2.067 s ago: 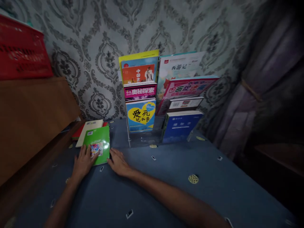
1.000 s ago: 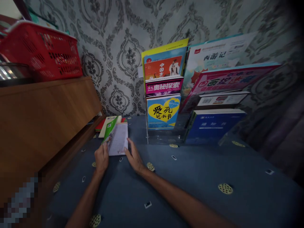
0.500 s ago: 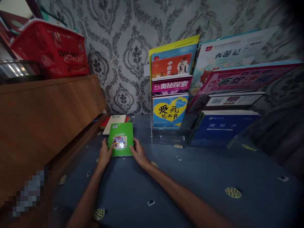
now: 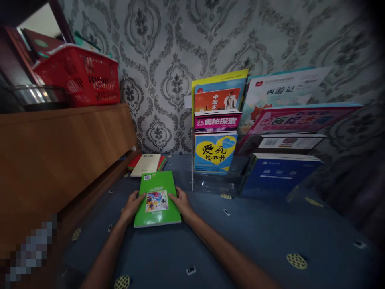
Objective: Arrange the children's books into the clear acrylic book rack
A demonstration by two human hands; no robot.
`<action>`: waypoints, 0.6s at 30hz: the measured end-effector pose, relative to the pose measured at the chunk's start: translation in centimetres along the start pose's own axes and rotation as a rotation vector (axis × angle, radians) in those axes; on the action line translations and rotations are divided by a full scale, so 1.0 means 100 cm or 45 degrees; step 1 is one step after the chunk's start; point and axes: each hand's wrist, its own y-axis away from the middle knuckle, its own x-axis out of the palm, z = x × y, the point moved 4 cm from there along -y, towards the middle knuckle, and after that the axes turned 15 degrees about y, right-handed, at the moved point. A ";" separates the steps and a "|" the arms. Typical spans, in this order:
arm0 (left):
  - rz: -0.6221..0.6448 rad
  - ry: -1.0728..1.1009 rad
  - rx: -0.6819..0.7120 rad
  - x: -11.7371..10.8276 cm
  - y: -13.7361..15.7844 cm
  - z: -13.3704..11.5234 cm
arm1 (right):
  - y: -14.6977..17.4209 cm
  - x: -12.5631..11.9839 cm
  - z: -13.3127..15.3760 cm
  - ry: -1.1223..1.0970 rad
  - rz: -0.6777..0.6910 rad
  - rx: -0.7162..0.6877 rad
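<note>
A green book [image 4: 159,182] with a colourful picture and a barcode on its cover is held between my two hands above the dark blue patterned cloth. My left hand [image 4: 131,205] grips its left edge, thumb on the cover and fingers mostly hidden behind. On the opposite edge my right hand [image 4: 182,204] holds it the same way. Just beyond lies a cream-coloured book [image 4: 146,165] on top of red and green ones. To the right, a clear rack [image 4: 210,185] bears upright books, among them a blue and yellow one [image 4: 215,154] in front.
Blue booklets [image 4: 281,176] stand in the rack's right half, with larger picture books behind. A wooden cabinet [image 4: 75,148] borders the left side, with a red plastic basket [image 4: 90,82] and a metal bowl [image 4: 39,95] on top. Patterned wallpaper [image 4: 162,52] covers the wall behind.
Both hands have brought the green book nearer to me, and its near edge now appears lower and larger. The view has tilted upward a little. The rack's books stay in place.
</note>
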 end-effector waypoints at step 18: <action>0.399 -1.018 0.371 0.028 0.103 -0.019 | 0.105 -0.116 0.057 1.240 0.274 -0.035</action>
